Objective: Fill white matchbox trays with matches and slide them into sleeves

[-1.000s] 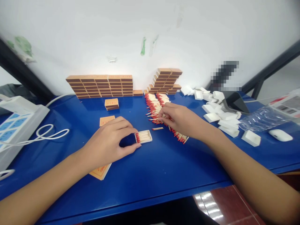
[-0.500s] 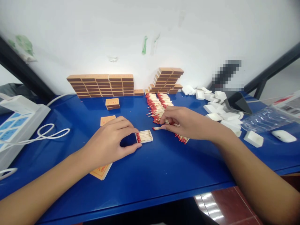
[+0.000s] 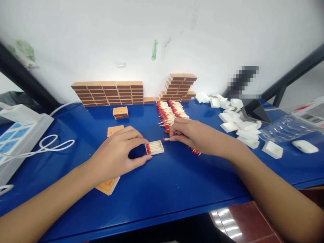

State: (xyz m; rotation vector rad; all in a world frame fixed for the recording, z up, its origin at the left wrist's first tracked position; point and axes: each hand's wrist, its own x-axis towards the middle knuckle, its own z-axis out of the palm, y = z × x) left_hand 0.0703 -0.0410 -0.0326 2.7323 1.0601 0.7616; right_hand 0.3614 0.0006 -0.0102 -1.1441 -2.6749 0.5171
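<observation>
A small white matchbox tray (image 3: 158, 152) lies on the blue table, with several red-tipped matches (image 3: 154, 146) inside. My left hand (image 3: 121, 148) grips its left end between thumb and fingers. Just right of the tray, my right hand (image 3: 192, 135) pinches matches (image 3: 166, 139) whose red heads point left; how many is hard to tell. Behind that hand spreads a large pile of loose matches (image 3: 165, 116), partly hidden by it. Orange matchbox covers (image 3: 108, 185) lie beneath and beside my left forearm, and another orange cover (image 3: 115, 130) lies beyond my left hand.
Matchboxes stand in a stacked row (image 3: 108, 94) and a stepped stack (image 3: 181, 86) along the wall. An orange matchbox (image 3: 120, 112) sits before them. White empty trays (image 3: 230, 116) heap at the right, near a white mouse-like object (image 3: 305, 146). A power strip (image 3: 27, 135) with cable is at left.
My right hand has pulled slightly left and nearer the tray with the pinched matches. My left hand keeps its hold on the tray. The view has shifted a little.
</observation>
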